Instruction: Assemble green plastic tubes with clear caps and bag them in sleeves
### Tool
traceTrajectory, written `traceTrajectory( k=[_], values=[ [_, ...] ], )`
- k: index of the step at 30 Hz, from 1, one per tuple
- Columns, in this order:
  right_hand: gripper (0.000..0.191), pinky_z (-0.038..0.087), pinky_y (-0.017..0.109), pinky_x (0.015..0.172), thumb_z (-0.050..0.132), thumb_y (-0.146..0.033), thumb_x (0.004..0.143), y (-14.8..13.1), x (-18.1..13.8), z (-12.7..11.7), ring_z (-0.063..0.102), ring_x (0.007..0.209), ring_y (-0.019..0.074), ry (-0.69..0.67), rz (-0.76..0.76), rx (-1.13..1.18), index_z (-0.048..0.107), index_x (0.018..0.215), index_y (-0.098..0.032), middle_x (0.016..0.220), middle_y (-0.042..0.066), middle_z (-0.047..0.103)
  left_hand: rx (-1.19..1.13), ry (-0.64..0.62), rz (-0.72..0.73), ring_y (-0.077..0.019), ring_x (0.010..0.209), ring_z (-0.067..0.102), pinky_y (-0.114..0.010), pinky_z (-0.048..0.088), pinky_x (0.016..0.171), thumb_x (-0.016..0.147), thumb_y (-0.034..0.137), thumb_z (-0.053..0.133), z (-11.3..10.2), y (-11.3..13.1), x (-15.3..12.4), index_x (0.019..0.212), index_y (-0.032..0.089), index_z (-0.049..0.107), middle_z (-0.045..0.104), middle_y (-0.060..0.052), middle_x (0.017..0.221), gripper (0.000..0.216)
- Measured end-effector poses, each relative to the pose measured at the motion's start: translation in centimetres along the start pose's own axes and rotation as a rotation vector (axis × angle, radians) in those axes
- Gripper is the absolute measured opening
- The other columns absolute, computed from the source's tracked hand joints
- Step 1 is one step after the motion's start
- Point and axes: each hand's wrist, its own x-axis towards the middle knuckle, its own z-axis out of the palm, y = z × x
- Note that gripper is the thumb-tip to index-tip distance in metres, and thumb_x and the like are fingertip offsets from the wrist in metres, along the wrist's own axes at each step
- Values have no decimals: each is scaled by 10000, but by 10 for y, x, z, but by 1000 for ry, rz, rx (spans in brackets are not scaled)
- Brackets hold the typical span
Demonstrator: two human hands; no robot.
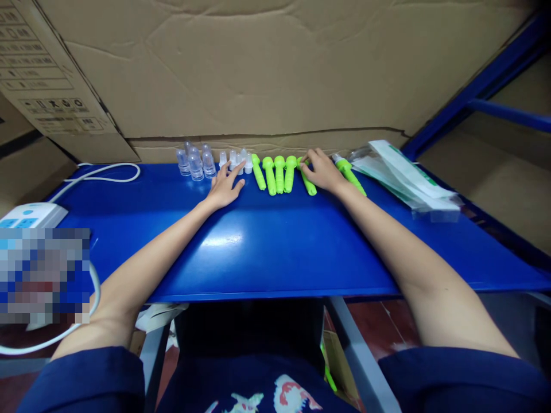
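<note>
My left hand [224, 188] hovers over or rests on the table with fingers spread, its fingertips at a group of small translucent caps [233, 158]. Left of it, several larger clear domed plastic cups [196, 165] stand upright in a cluster. A row of bright green plastic handles with rounded heads [279, 175] lies between my hands. At the row's right end, my right hand [321, 167] has its thumb and fingers closed around the head of a green handle [310, 184]. Beyond that hand lies another green handle with a clear tip [349, 172].
Clear and green-edged plastic packaging [404, 178] lies at the right of the blue table [258, 246]. A white power strip [37, 215] with its cable sits at the left, near a blurred-out patch. Cardboard [275, 69] walls off the back; a blue metal frame [482, 86] stands right.
</note>
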Motion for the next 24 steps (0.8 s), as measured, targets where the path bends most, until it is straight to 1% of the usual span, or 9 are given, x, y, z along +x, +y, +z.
traceTrajectory(
  k=[2,5,7,11,17,20,24],
  values=[
    [346,459,583,1170,457,-427,1000,0,0,0,596,1286,401,1,-6,3,619,1211,-204,1290,208,640,3,-12,6,-412,1606,337,-716,203,1287,1050,354,514,1,-2,2,1657,348,409,272,-148,1774,616],
    [346,449,570,1186,454,-398,995,-1,-1,0,587,1312,398,-7,-7,-4,616,1219,-189,1307,219,630,3,-24,0,-421,1638,271,-736,178,1283,1059,391,485,4,-5,6,1673,344,380,274,-140,1780,625],
    [352,438,575,1195,449,-393,994,-1,-1,0,581,1327,401,-13,-6,-8,614,1229,-189,1322,220,625,-2,-21,2,-423,1646,250,-747,167,1279,1055,390,486,5,-8,8,1678,343,372,289,-138,1776,635],
    [391,431,602,1197,445,-373,974,1,1,2,572,1345,414,-22,1,-11,600,1282,-189,1355,218,623,-15,-4,41,-433,1635,264,-763,179,1267,1033,375,513,7,-10,9,1666,360,390,305,-111,1774,644],
    [565,378,592,1253,417,-320,963,9,5,10,521,1437,427,-70,27,-38,532,1456,-69,1471,276,579,50,-42,34,-434,1639,246,-744,210,1271,1039,386,495,4,-3,6,1679,309,371,252,-108,1796,657],
    [587,374,572,1268,433,-362,978,15,7,12,521,1460,398,-82,1,0,521,1492,-89,1495,254,585,68,-45,34,-427,1638,244,-727,220,1275,1039,380,492,4,-1,4,1683,285,364,251,-123,1794,663],
    [584,399,569,1256,483,-483,993,20,7,13,547,1445,384,-74,-10,46,541,1474,-157,1498,218,596,65,-17,57,-422,1608,303,-723,248,1263,1031,378,507,6,-2,2,1651,323,411,318,-120,1763,630]
  ],
)
